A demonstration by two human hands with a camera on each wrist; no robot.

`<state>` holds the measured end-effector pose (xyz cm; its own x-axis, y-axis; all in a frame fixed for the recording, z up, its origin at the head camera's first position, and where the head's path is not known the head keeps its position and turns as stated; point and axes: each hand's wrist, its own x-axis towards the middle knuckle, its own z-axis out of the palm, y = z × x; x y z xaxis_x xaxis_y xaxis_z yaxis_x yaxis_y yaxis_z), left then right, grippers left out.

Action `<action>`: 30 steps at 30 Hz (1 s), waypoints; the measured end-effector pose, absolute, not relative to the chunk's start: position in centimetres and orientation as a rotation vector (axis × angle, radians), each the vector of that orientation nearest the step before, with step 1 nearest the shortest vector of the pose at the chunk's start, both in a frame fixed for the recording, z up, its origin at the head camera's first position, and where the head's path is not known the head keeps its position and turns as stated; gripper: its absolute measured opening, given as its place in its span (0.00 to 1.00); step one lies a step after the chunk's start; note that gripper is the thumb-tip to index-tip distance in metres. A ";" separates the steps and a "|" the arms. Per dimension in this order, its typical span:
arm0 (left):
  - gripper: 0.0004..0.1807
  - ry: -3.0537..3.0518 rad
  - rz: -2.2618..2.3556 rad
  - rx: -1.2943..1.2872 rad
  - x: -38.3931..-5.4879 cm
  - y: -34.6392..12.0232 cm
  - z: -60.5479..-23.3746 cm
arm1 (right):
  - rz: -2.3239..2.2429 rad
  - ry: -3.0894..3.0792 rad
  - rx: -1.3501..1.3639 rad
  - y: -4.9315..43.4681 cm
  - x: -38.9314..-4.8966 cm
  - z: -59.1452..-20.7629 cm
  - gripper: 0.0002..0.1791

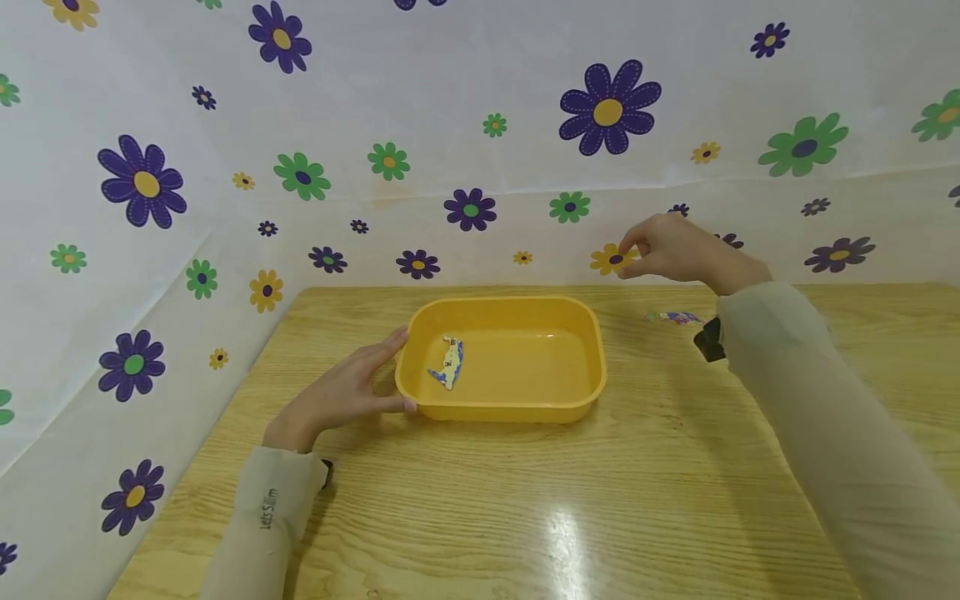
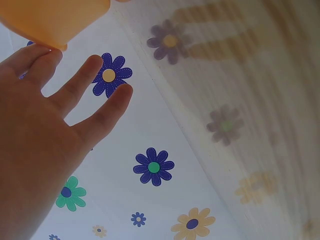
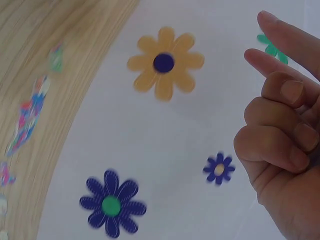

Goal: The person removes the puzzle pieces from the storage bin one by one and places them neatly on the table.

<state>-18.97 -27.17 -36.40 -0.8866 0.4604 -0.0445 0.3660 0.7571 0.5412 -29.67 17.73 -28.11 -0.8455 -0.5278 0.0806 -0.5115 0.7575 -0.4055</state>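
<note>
Resting flat on the light wooden table [image 1: 525,508], the left hand [image 1: 341,396] has its fingers straight and spread, thumb and fingertips touching the near-left corner of the shallow yellow plastic tray [image 1: 510,408]; the left wrist view shows those same straight fingers [image 2: 75,85] reaching up to the tray's orange-yellow underside [image 2: 50,20]. Inside the tray, toward its left end, lies one small flat blue-and-white animal-shaped piece [image 1: 450,364], lying loose on the tray floor. Over on the other side, the right hand [image 1: 671,248] is raised above the table's far edge, well apart from the tray, in front of the white flower-printed cloth backdrop [image 1: 480,125]. Its fingers are bent inward with the thumb close to the forefinger, and the right wrist view shows the two lower fingers curled [image 3: 280,125] and the upper two more extended; whether anything is pinched there, I cannot tell. Below that hand, on the table just right of the tray, lies a small multicoloured flat piece [image 1: 678,317], which shows as a blurred streak of colour [image 3: 27,120] in the right wrist view. Both forearms wear pale, thin sleeves.
</note>
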 end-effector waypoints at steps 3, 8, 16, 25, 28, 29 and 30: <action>0.57 2.777 0.801 0.647 -19.0 -27.2 -36.4 | -0.686 2.888 -0.875 16.1 -29.6 -28.0 0.18; 0.57 2.776 0.799 0.637 -19.0 -27.2 -36.5 | -0.709 2.869 -0.926 13.6 -29.8 -28.0 0.15; 0.58 2.774 0.794 0.627 -19.2 -27.1 -36.5 | -0.737 2.791 -0.971 10.1 -29.7 -28.5 0.16; 0.57 2.773 0.799 0.641 -19.2 -27.2 -36.5 | -0.705 2.726 -0.998 6.4 -29.4 -29.6 0.18; 0.57 2.778 0.792 0.645 -19.1 -27.2 -36.5 | -0.660 2.709 -1.040 5.3 -29.3 -29.8 0.19; 0.57 2.780 0.789 0.650 -19.1 -27.2 -36.5 | -0.648 2.699 -1.056 5.0 -29.3 -29.9 0.19; 0.57 2.782 0.788 0.653 -19.1 -27.3 -36.5 | -0.640 2.690 -1.067 4.7 -29.3 -30.0 0.19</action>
